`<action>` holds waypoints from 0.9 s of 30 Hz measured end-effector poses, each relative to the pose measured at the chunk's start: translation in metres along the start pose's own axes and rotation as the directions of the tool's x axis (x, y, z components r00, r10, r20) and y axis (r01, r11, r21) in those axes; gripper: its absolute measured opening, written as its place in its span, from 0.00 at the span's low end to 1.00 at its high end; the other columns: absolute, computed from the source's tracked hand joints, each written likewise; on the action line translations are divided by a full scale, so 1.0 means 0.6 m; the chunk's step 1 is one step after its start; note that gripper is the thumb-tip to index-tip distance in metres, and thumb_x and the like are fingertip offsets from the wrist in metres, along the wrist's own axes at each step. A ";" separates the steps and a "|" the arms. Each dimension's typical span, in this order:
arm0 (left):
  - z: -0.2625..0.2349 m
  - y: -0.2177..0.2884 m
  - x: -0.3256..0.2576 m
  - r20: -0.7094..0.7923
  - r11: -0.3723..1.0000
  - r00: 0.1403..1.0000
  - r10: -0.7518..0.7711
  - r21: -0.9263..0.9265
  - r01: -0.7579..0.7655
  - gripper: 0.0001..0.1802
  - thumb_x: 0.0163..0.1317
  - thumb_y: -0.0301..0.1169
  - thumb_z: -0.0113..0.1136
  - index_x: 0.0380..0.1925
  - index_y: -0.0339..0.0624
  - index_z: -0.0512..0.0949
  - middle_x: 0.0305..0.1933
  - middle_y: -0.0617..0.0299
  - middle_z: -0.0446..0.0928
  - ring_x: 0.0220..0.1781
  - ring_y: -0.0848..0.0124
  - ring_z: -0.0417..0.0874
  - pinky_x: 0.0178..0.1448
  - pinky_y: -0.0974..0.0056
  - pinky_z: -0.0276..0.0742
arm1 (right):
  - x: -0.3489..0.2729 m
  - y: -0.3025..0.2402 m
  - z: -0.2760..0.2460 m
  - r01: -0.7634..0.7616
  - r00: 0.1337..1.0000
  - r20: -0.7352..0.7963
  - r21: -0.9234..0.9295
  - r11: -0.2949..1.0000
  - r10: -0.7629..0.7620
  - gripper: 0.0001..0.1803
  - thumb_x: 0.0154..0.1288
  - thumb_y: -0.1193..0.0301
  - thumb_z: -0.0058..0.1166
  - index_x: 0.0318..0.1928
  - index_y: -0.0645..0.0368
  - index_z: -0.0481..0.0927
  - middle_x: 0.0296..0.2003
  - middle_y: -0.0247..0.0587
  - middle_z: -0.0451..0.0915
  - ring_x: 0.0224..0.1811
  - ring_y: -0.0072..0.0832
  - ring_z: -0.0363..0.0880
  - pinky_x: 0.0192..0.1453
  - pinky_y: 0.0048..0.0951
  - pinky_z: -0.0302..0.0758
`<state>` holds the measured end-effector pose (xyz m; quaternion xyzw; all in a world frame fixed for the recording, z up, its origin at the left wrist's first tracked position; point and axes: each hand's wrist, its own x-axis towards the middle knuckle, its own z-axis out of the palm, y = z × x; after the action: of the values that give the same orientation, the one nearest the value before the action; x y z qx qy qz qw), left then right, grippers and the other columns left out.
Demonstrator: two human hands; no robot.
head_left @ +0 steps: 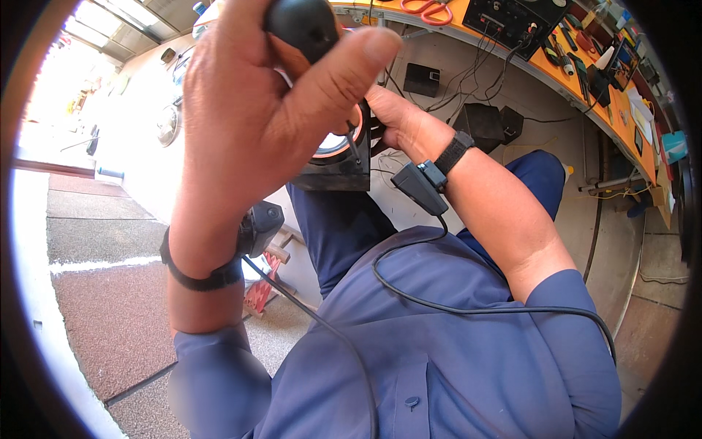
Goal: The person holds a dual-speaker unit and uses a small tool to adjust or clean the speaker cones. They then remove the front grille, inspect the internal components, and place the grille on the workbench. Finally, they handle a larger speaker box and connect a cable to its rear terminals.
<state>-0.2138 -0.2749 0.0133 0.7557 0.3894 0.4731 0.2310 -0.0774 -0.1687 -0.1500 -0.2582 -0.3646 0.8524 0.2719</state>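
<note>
Close to the camera, my left hand is wrapped round the rounded black handle of a screwdriver, thumb stretched along it. Its thin dark shaft points down at a black box-shaped speaker. A round face with an orange-edged ring shows on the speaker, partly covered by my left hand. Whether the tip touches a screw cannot be made out. My right hand grips the speaker's right side, its fingers partly hidden. The speaker is above my lap.
A curved orange workbench runs along the far right, with red scissors, a black device and hand tools. Beneath it lie black boxes and loose cables. A dark cable from my right wrist's device crosses my shirt.
</note>
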 end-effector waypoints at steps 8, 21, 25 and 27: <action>-0.011 -0.001 -0.009 0.409 0.943 0.906 0.108 0.247 -0.224 0.09 0.59 0.15 0.64 0.38 0.39 0.80 0.40 0.58 0.74 0.40 0.63 0.81 0.43 0.64 0.75 | -0.015 -0.003 0.003 -0.062 0.996 -0.069 -0.034 0.997 0.060 0.36 0.73 0.39 0.48 0.62 0.56 0.82 0.51 0.45 0.88 0.50 0.34 0.89 0.56 0.40 0.86; 0.032 -0.036 -0.053 0.612 0.697 0.760 -0.221 0.644 -0.316 0.05 0.59 0.28 0.62 0.35 0.49 0.84 0.42 0.53 0.78 0.40 0.57 0.89 0.40 0.55 0.84 | -0.021 -0.016 0.012 -0.101 0.990 -0.097 0.038 0.994 0.104 0.34 0.69 0.41 0.57 0.61 0.55 0.81 0.51 0.44 0.88 0.48 0.32 0.88 0.53 0.37 0.85; 0.029 -0.032 -0.047 0.607 0.685 0.749 -0.266 0.666 -0.296 0.05 0.59 0.28 0.62 0.35 0.48 0.83 0.41 0.53 0.77 0.39 0.56 0.88 0.40 0.54 0.83 | -0.017 -0.021 0.012 -0.150 0.982 -0.113 0.035 0.988 0.153 0.34 0.69 0.41 0.57 0.61 0.55 0.81 0.50 0.44 0.88 0.47 0.32 0.89 0.53 0.37 0.85; 0.030 -0.032 -0.047 0.595 0.702 0.762 -0.256 0.656 -0.276 0.03 0.58 0.27 0.61 0.33 0.47 0.81 0.38 0.54 0.74 0.38 0.54 0.85 0.39 0.51 0.80 | -0.017 -0.022 0.013 -0.127 0.986 -0.097 0.076 0.989 0.134 0.32 0.69 0.42 0.58 0.58 0.56 0.83 0.47 0.43 0.89 0.45 0.33 0.89 0.53 0.38 0.85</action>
<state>-0.2117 -0.2858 -0.0235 0.9013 0.4316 -0.0048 0.0376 -0.0716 -0.1712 -0.1329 -0.3150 -0.3027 0.8662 0.2424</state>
